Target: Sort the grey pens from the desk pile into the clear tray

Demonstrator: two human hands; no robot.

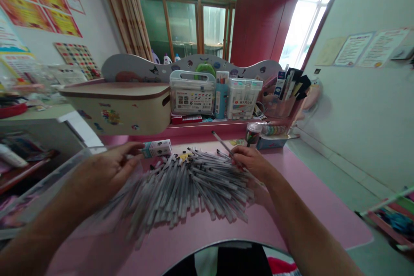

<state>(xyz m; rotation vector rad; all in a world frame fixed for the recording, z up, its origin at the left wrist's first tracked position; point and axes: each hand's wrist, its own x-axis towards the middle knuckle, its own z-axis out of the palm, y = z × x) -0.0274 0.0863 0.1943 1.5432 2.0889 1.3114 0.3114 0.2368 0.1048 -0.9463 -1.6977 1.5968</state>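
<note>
**While the right hand (250, 160) pinches one slim, clear-grey plastic pen with a dark end (222, 142), a heap of similar pens (194, 181) fans out below**

Because the right fingers and thumb close around the barrel, the dark end juts free and tilts upward, probably so that this pen is held apart from the others. The left hand (110, 166) has loosely curled fingers; blur hides whether they grasp anything, so that cannot be told. It is just beside a small white-and-teal cardboard box (157, 148).

Between the hands, the heap lies on the smooth pink counter (310, 194), many pale ends toward the person, a spread that seems to suit reaching from either side. Beyond the right hand stands a clear, lidded plastic jar (253, 134). Farther back, a cream, brown-lidded storage bin (129, 114) and a clear plastic carry case (192, 95) stand upright, apparently placed there out of the pens' way.
</note>
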